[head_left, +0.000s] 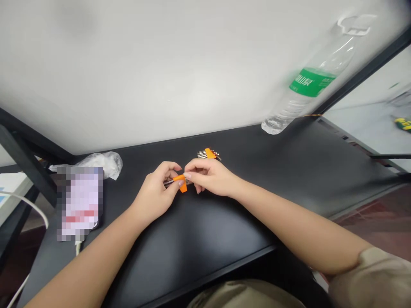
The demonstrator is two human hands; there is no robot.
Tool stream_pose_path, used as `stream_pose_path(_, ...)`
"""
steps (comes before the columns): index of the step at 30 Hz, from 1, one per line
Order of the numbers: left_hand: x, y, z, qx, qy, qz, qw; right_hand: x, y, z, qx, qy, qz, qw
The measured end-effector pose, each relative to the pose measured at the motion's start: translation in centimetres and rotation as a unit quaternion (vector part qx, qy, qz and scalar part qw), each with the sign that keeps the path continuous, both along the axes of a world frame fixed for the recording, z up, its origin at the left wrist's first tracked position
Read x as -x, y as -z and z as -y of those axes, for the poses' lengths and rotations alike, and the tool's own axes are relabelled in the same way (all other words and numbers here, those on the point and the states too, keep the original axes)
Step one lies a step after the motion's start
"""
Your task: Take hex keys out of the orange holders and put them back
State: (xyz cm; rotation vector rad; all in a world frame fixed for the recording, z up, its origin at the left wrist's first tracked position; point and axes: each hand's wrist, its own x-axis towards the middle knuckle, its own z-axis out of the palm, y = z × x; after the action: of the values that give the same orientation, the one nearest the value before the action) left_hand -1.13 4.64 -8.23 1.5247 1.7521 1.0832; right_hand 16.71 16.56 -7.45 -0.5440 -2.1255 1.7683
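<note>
Both hands meet over the dark tabletop around a small orange holder (183, 186) with thin metal rods through it. My left hand (155, 190) is closed, its thumb pressed on the holder and the rods' left ends by its fingers. My right hand (214, 176) pinches at the holder's upper right, by the rods' other ends. The fingers partly hide the rods, so their exact kind is unclear. Just behind my right hand lies a second orange holder (210, 153) with several metal rods, apart from both hands.
A clear plastic bottle with a green label (311, 82) stands at the back right, against the pale wall (167, 77). To the left are a crumpled plastic bag (114, 164) and a blurred-out phone-like device (80, 196) with a white cable (78, 247). The black table (199, 231) has a front edge near my body.
</note>
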Motion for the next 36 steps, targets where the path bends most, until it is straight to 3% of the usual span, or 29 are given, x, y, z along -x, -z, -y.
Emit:
stream_pose_path(6,-0.3,-0.3,0.0,-0.020,-0.034,-0.028,0.999,0.3,0.5,-0.1,0.004,-0.003,0.032,0.999)
stream_pose_path(14,-0.5,-0.7,0.2,-0.043,-0.031,-0.046,0.998,0.5,1.1,-1.2,0.027,0.065,0.031,0.997)
stream_pose_path(18,0.2,-0.6,-0.2,-0.033,-0.059,-0.040,0.997,-0.1,1.4,-2.9,-0.031,0.112,0.058,0.992)
stream_pose_path(25,1.2,0.2,-0.6,-0.033,-0.100,-0.029,0.994,-1.1,1.2,-4.2,-0.139,0.118,0.158,0.971)
stream_pose_path(31,1.6,0.6,-0.7,-0.040,-0.112,-0.009,0.993,-1.5,1.2,-3.9,-0.296,0.087,0.204,0.929)
stream_pose_path(36,1.5,0.5,-0.8,-0.038,-0.115,-0.015,0.993,-1.9,0.6,-4.0,-0.340,0.058,0.205,0.916)
